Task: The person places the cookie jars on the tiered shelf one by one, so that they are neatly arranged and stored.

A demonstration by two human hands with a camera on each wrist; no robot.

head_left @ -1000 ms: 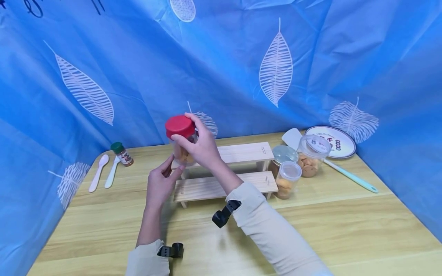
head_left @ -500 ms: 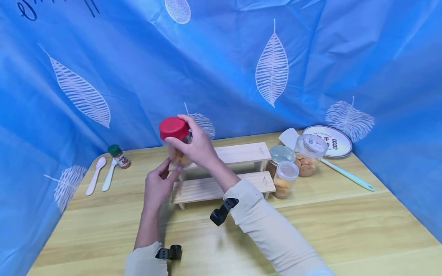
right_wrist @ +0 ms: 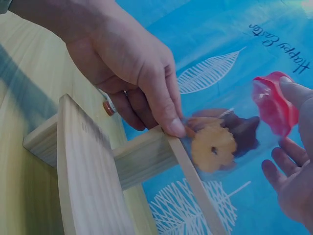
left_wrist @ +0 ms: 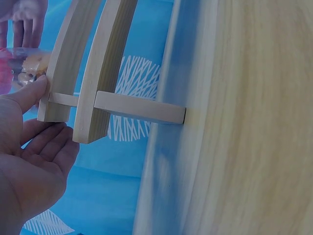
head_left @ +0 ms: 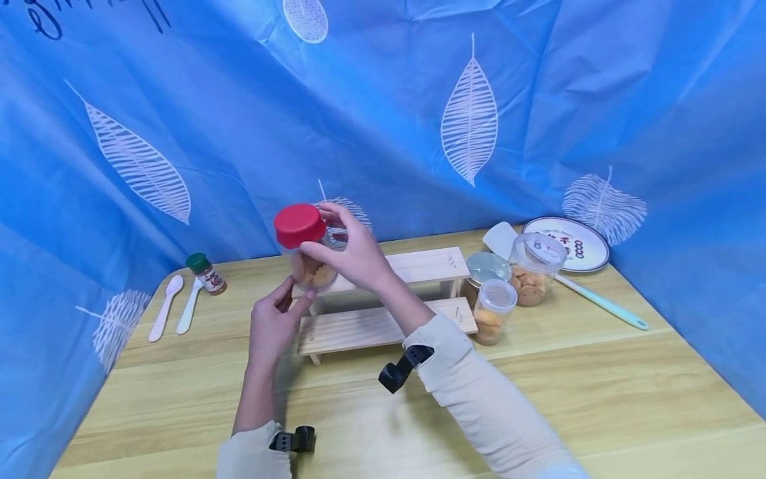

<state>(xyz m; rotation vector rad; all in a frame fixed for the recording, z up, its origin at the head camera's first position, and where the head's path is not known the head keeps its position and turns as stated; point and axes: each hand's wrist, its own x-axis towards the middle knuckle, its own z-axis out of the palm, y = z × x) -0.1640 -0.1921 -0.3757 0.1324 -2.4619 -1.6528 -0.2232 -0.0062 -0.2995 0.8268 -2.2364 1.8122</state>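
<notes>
A clear cookie jar (head_left: 312, 269) with a red lid (head_left: 299, 225) stands at the left end of the upper board (head_left: 421, 265) of a two-step wooden shelf. Cookies (right_wrist: 213, 145) show through its wall. My left hand (head_left: 274, 326) grips that board end, thumb (left_wrist: 36, 93) on top by the jar's base and fingers (left_wrist: 54, 142) underneath. To the right of the lid is my right hand (head_left: 359, 256), its fingers spread and loosened. In the right wrist view its thumb overlaps the lid while the other fingers are apart from the jar.
Right of the lower board (head_left: 389, 326) are several jars, including a small cookie jar (head_left: 495, 313) and a wide one (head_left: 538, 266). A spatula (head_left: 598, 303) and plate (head_left: 589, 249) lie beyond. Left are a green-capped shaker (head_left: 206, 274) and two spoons, one pink (head_left: 166, 309).
My right hand has loosened from the jar and shifted slightly right, baring more of the jar's front. The left hand keeps its place at the board end. The head view has shifted slightly.
</notes>
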